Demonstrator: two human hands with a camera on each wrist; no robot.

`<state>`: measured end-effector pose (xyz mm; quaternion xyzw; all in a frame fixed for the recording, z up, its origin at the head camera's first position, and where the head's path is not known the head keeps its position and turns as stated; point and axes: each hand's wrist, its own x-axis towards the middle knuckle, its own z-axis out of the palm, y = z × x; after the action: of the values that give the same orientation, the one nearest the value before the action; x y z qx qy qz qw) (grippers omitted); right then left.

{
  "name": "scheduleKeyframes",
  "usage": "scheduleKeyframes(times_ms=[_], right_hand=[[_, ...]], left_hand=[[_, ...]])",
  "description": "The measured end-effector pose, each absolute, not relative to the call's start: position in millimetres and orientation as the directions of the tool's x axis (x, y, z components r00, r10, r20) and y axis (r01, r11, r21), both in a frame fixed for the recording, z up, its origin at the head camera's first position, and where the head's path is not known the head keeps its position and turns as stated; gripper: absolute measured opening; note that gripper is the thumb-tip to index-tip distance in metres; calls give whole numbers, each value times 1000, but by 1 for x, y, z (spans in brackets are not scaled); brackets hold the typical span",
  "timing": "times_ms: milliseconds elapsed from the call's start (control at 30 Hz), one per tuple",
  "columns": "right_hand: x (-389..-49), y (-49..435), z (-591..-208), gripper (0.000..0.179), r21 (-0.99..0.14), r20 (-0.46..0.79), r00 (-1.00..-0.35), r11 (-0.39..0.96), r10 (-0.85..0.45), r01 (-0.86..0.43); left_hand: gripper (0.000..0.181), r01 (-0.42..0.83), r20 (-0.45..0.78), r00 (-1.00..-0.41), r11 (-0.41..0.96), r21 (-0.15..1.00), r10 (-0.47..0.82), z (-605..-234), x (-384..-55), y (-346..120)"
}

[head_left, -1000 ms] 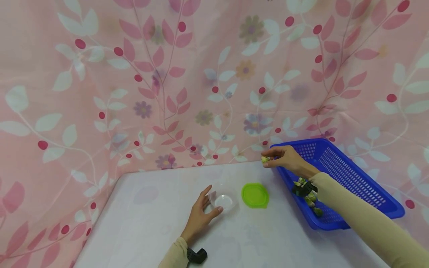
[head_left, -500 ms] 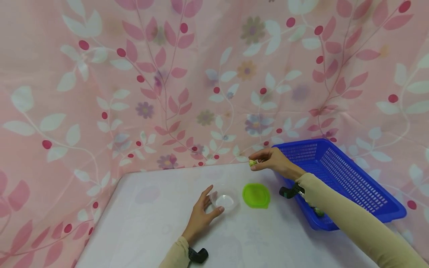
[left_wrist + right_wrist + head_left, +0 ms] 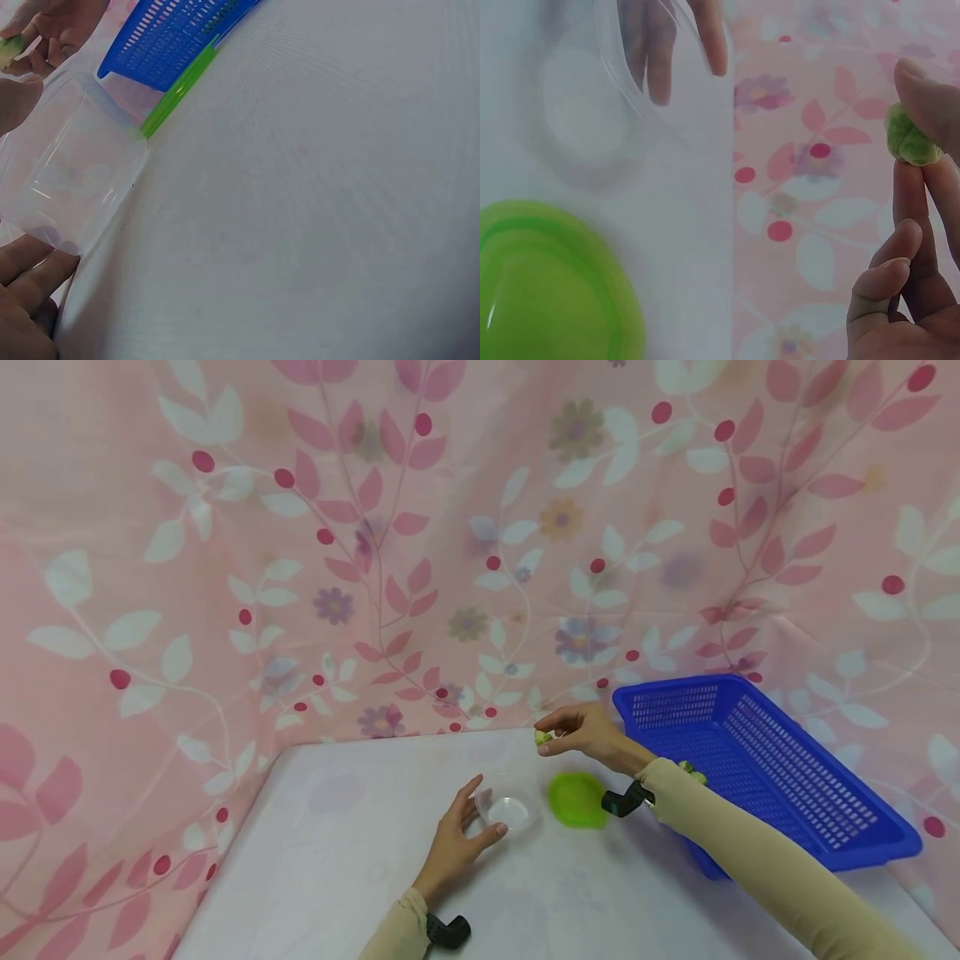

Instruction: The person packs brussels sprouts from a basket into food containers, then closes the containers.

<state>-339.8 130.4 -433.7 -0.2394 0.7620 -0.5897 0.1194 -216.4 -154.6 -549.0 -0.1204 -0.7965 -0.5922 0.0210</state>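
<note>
My right hand point(image 3: 592, 735) pinches a small pale-green Brussels sprout point(image 3: 543, 737) between thumb and fingertips, above the back of the table. Seen in the right wrist view, the sprout point(image 3: 911, 139) is round with folded leaves. My left hand point(image 3: 453, 843) holds a clear plastic container point(image 3: 512, 812) on the table, its thumb at the near side and its fingers at the far left side. The container point(image 3: 82, 165) looks see-through and open-topped in the left wrist view. Just right of it, a bright green lid point(image 3: 573, 799) lies flat, below my right wrist.
A blue perforated basket point(image 3: 795, 735) stands at the right of the white table point(image 3: 315, 852). Several more sprouts point(image 3: 693, 772) lie in it, partly hidden behind the right sleeve. A pink floral cloth point(image 3: 465, 527) hangs behind the table.
My right hand has moved left with the sprout, away from over the basket's left edge and towards the container. The left hand keeps its place at the container.
</note>
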Motion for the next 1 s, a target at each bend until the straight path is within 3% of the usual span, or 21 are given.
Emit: scheduleKeyframes(times_ms=[667, 1000], right_hand=[[-332, 88, -447, 36, -955, 55, -841, 218, -538, -202], [-328, 68, -469, 31, -914, 19, -844, 332, -537, -231]], left_hand=[[85, 235, 187, -964, 283, 930, 187, -550, -217, -156], [87, 268, 219, -956, 273, 924, 196, -552, -218, -156]])
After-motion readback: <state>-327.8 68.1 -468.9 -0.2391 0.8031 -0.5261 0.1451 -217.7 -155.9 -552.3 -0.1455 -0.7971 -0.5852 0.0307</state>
